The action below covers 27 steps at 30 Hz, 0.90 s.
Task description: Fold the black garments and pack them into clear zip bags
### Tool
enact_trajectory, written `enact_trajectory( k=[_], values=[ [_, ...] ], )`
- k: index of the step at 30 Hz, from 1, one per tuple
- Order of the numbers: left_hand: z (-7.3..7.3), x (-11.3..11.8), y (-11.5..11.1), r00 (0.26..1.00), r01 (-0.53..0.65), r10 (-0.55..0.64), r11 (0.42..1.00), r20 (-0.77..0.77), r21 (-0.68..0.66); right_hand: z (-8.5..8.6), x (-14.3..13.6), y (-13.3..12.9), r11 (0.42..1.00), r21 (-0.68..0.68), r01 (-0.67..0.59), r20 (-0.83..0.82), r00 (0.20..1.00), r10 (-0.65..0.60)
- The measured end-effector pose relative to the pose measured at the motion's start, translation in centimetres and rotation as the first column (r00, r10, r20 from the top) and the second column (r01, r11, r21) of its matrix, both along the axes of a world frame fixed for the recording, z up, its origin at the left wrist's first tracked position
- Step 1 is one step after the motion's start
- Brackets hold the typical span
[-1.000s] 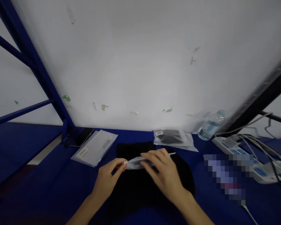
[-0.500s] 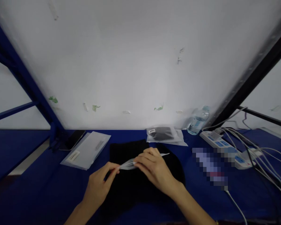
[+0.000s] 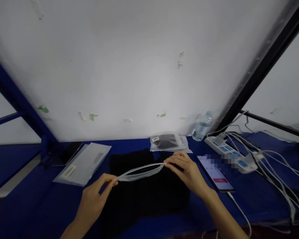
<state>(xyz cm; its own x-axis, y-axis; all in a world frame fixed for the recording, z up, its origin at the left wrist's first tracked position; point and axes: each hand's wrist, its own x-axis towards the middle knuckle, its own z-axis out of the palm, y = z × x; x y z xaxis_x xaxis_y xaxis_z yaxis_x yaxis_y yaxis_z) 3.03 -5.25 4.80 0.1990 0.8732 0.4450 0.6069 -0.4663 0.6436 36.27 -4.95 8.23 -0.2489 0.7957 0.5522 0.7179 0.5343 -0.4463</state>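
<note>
A translucent plastic bag [image 3: 142,175] is stretched between my two hands, its mouth parted along the top. My left hand [image 3: 96,196] pinches the bag's left corner between thumb and fingers. At the opposite corner, the fingertips of my right hand [image 3: 186,169] are closed on the edge. Beneath lies dark folded cloth [image 3: 149,199], spread on the blue tabletop; its exact shape is hard to make out. Further left lie flat translucent bags [image 3: 89,162] with a white label. Behind the cloth, a clear bag with a dark item inside [image 3: 166,141] rests near the wall.
A lit phone [image 3: 215,176] on a white cable lies to the right, beside a white power strip [image 3: 230,153] with tangled cables. A water bottle [image 3: 202,126] leans by the wall. Another dark phone [image 3: 72,151] sits back left. Metal frame bars rise on both sides.
My hands have moved apart, the right one shifting right to the bag's far corner. The bag's mouth is now drawn wide and open. The whole view has turned slightly.
</note>
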Motion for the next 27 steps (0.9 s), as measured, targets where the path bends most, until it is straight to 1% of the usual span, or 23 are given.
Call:
enact_trajectory(
  k=[2,4,6,8,10,11,12,15,18,20,22,23,24,25,26,27],
  values=[
    [-0.1,0.0,0.0,1.0,0.001,-0.001,1.0,0.002,0.001,0.1,0.1,-0.1,1.0,0.011,0.006,0.007,1.0,-0.006],
    [-0.2,0.0,-0.1,1.0,-0.003,0.003,1.0,-0.004,-0.004,0.3,-0.3,-0.5,0.997,0.062,0.036,0.001,0.999,-0.036],
    [-0.2,0.1,-0.4,1.0,-0.008,0.008,1.0,-0.014,-0.01,0.6,-1.2,-1.2,0.991,0.122,0.047,-0.017,0.999,-0.046],
    [-0.1,0.3,-0.8,1.0,-0.004,0.004,1.0,-0.013,-0.006,0.9,-2.8,-2.0,0.992,0.126,-0.023,0.01,1.0,0.022],
    [0.0,0.6,-1.2,1.0,0.014,-0.014,1.0,-0.012,0.01,0.9,-4.5,-2.8,0.991,0.084,-0.108,0.095,0.99,0.1],
    [0.1,0.7,-1.4,1.0,0.024,-0.023,0.999,-0.014,0.022,0.9,-5.3,-3.1,0.99,0.07,-0.119,0.149,0.983,0.108],
    [0.1,0.8,-1.5,0.999,0.032,-0.031,0.999,-0.019,0.037,0.8,-6.1,-3.4,0.992,0.073,-0.105,0.203,0.975,0.088],
    [0.3,1.2,-2.0,0.998,0.056,-0.053,0.995,-0.032,0.079,0.6,-7.8,-4.0,0.994,0.106,-0.001,0.346,0.937,-0.036],
    [0.2,1.8,-2.7,0.995,0.098,-0.096,0.991,-0.021,0.095,0.0,-9.2,-4.4,0.992,0.103,0.071,0.478,0.871,-0.112],
    [0.0,2.2,-3.4,0.993,0.121,-0.121,0.99,0.006,0.07,-0.7,-10.0,-4.5,0.989,0.098,0.113,0.559,0.815,-0.149],
    [-0.2,2.3,-4.2,0.991,0.098,-0.096,0.995,0.09,-0.023,-1.7,-10.4,-4.4,0.984,0.099,0.148,0.601,0.779,-0.178],
    [-0.3,2.3,-4.5,0.984,0.078,-0.059,0.991,0.168,-0.105,-2.2,-10.4,-4.3,0.983,0.098,0.157,0.598,0.78,-0.185],
    [-0.5,2.3,-4.6,0.963,0.064,-0.005,0.975,0.269,-0.211,-2.6,-10.3,-4.2,0.982,0.098,0.159,0.582,0.792,-0.186],
    [-0.7,2.2,-4.5,0.923,0.074,0.065,0.938,0.38,-0.34,-3.0,-10.1,-4.2,0.983,0.1,0.154,0.558,0.809,-0.183],
    [-0.9,2.2,-4.2,0.865,0.12,0.149,0.866,0.479,-0.485,-3.3,-9.8,-4.2,0.983,0.107,0.147,0.532,0.827,-0.182],
    [-1.1,2.2,-3.6,0.801,0.21,0.234,0.752,0.551,-0.625,-3.6,-9.6,-4.2,0.983,0.12,0.138,0.509,0.842,-0.18]
  ],
)
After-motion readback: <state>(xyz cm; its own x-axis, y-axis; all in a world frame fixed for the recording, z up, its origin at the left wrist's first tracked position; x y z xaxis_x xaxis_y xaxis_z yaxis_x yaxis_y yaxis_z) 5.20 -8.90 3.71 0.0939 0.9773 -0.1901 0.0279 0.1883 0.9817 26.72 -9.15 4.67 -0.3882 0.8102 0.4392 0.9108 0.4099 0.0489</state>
